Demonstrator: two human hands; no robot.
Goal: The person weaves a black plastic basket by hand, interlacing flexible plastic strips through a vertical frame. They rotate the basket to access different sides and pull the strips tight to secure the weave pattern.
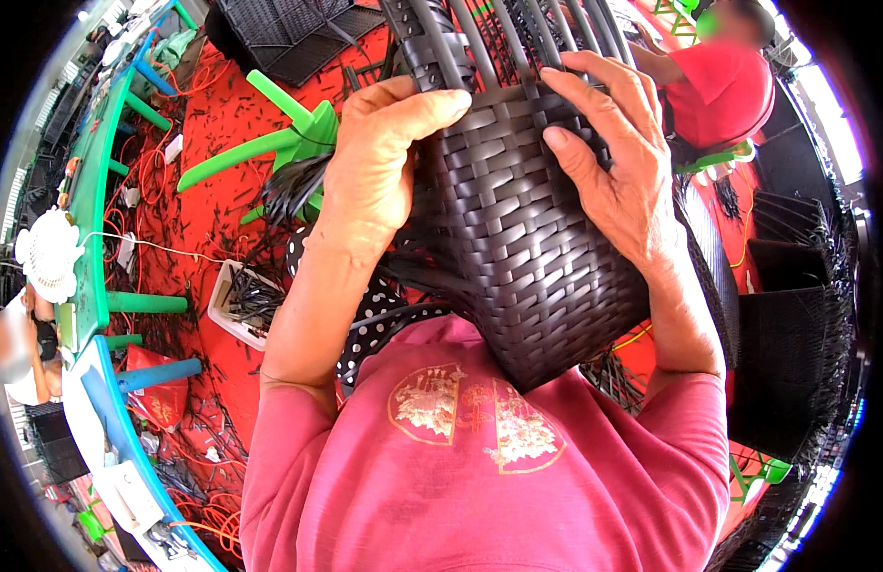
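Note:
A dark brown woven basket-like piece of flat plastic strips leans against my chest, its lower corner down on my red shirt. Unwoven ribs stand up from its top edge. My left hand grips the left side of that edge, thumb in front and the other fingers curled behind it. On the right, my right hand lies over the weave with thumb and fingers apart. Its index fingertip touches the base of the ribs, and the thumb tip is at the weave just below. The basket hides some fingers.
A green stool lies tipped at the left, beside a white bin of dark strip scraps. Green and blue tables with a white fan line the left edge. A person in red sits at the upper right. Dark woven pieces stand at the right.

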